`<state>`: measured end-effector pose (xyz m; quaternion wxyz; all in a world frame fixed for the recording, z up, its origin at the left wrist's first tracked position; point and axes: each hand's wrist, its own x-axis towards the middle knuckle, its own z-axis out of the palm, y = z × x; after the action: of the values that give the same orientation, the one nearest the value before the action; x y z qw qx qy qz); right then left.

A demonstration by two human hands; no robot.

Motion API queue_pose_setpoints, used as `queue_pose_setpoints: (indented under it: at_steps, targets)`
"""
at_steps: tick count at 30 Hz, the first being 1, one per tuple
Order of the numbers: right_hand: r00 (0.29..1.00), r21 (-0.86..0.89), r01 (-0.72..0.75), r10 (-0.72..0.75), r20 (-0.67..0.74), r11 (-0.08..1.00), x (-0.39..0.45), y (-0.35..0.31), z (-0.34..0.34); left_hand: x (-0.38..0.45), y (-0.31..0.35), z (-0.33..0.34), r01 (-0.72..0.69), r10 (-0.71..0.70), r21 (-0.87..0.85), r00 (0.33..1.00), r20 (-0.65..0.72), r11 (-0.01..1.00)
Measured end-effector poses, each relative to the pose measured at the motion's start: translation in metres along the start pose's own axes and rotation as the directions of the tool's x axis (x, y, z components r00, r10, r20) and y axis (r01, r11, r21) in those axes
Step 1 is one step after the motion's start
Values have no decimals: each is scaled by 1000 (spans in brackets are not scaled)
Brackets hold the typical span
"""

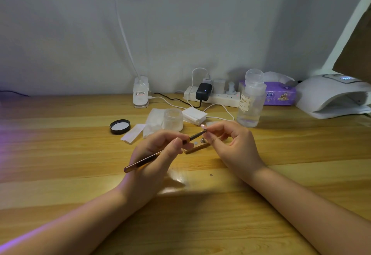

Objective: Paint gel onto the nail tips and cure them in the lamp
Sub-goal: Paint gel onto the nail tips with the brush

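Left to right: our left hand [158, 152] grips a thin brush [164, 152] like a pen, its tip reaching up and right to a small pink nail tip [203, 126]; our right hand [230, 144] pinches that nail tip between thumb and fingers, above the wooden table [60, 164]; brush tip and nail tip appear to touch, so we judge the painting step to be in hand, though how much gel is laid down is too small to tell. Behind the hands stand an open jar [173, 119] with its black lid [120, 126] off to the left, and a clear bottle [251, 99]; at far right sits the white lamp [329, 96], nothing visible in its opening; curing is not yet done.
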<state>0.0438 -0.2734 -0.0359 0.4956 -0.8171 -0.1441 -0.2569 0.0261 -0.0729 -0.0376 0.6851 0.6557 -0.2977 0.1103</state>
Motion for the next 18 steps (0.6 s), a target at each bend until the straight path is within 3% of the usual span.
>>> queue_pose_setpoints:
  at_steps: [6, 10, 18]
  targets:
    - [1000, -12, -10, 10, 2, 1000, 0, 1, 0, 2, -2, -2, -11, 14, 60, 998, -64, 998]
    - [1000, -34, 9, -9, -2, 999, 0, 0, 0, 0, -2, -1, 40, -40, 60, 999, -3, 997]
    - [1000, -42, 4, -4, -4, 999, 0, -1, 1, -3, 3, 1, -42, 40, 161, 999, 12, 986]
